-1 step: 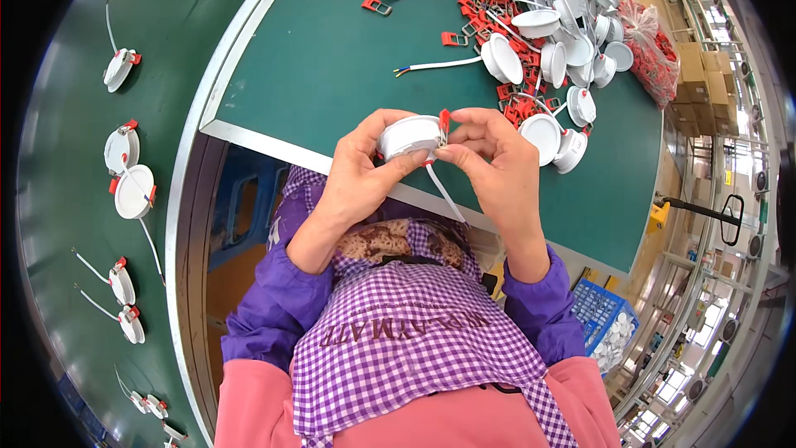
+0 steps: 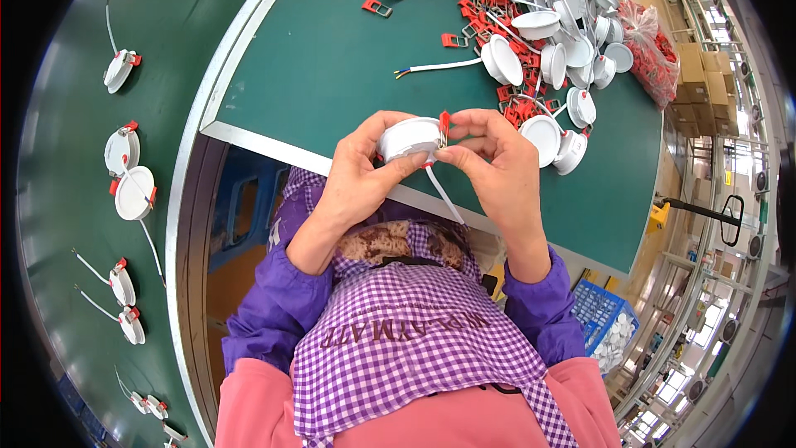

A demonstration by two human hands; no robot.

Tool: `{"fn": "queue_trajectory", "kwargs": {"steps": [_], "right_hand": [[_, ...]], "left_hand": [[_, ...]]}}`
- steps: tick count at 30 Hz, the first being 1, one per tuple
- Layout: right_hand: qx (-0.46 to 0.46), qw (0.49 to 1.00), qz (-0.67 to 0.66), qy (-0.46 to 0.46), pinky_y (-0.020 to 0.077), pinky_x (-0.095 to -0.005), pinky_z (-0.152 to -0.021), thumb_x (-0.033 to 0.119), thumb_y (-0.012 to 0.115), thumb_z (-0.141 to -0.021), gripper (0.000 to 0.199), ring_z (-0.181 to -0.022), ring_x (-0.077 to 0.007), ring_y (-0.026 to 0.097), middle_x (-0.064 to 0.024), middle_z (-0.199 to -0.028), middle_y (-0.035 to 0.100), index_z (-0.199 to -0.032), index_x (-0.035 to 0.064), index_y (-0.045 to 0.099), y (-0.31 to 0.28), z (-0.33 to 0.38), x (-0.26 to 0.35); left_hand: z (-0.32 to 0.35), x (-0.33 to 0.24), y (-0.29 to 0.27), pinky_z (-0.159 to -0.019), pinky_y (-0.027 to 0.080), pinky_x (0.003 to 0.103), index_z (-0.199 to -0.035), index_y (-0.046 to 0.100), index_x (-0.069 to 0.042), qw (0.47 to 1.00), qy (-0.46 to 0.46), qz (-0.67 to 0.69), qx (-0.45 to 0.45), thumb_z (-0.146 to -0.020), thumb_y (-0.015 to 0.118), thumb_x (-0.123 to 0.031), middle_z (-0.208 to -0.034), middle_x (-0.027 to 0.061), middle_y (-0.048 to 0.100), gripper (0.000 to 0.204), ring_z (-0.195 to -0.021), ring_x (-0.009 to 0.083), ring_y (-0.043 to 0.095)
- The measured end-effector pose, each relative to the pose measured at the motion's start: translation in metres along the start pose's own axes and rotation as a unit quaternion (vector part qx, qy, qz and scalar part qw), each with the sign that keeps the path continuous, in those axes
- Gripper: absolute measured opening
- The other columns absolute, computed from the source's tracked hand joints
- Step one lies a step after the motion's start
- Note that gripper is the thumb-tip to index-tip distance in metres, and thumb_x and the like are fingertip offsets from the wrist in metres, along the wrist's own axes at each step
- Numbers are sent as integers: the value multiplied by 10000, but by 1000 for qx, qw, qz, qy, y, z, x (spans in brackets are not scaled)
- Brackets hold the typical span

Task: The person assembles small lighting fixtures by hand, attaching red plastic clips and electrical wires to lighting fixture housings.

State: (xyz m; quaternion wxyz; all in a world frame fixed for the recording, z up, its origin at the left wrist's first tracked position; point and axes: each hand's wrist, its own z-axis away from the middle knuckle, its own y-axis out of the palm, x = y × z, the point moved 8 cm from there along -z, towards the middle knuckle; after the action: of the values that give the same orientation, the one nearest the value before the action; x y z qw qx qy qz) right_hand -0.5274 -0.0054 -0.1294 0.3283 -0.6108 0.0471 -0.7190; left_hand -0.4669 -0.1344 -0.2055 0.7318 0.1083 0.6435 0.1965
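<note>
Hardly any change from earlier frame: left hand [image 2: 358,172] still grips lamp [image 2: 406,138] at table's [image 2: 332,75] near edge; right hand [image 2: 502,166] still pinches red clip [image 2: 445,125] against lamp's side.

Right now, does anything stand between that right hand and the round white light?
Yes, a red-and-metal clip, held by the right hand at the right edge of the round white downlight. The left hand holds the downlight from the left. I see no other object in that gap.
</note>
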Motion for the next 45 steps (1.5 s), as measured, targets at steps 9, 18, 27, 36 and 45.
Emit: {"fn": "queue_trajectory", "kwargs": {"steps": [9,18,27,36,45], "right_hand": [[13,997,-71,-9,538,-276,-739,15,704,-776,360,-843,-187,688,-173,-949,701,-1116,-52,607,4,-6,-4],[-197,905,358,-116,401,-422,-984,141,783,-693,508,-1167,-319,515,-172,-1206,575,-1162,45,611,-96,3,-13],[-79,853,507,-94,244,-565,-1068,164,826,-618,760,-1212,-340,462,-184,-1257,524,-1308,101,514,-103,4,-32],[-88,956,237,-147,438,-379,-962,209,788,-643,639,-1127,-346,529,-203,-1258,522,-1226,30,596,-94,15,1],[-32,979,118,-165,453,-394,-942,155,771,-674,640,-1137,-341,529,-220,-1244,532,-1253,-2,548,-35,11,13]], "left_hand": [[-2,-5,2,-786,493,246,-1118,586,-25,999,-28,34,15,-832,704,-59,-973,23,647,311,-894,96,607],[-9,-94,-144,-907,479,297,-1236,549,-28,958,142,-120,-217,-882,652,-102,-1139,84,621,376,-1017,154,605],[13,-129,-367,-914,491,328,-1231,569,-26,822,162,-320,-442,-869,679,-103,-1256,124,555,386,-1067,203,583],[-4,-131,-21,-1019,389,394,-1270,548,-56,806,305,-499,-87,-682,761,-33,-1313,94,542,626,-1202,262,509],[-10,-57,73,-918,436,409,-1155,603,-73,775,405,-481,55,-626,693,-4,-1184,116,602,541,-1116,283,563]]}}
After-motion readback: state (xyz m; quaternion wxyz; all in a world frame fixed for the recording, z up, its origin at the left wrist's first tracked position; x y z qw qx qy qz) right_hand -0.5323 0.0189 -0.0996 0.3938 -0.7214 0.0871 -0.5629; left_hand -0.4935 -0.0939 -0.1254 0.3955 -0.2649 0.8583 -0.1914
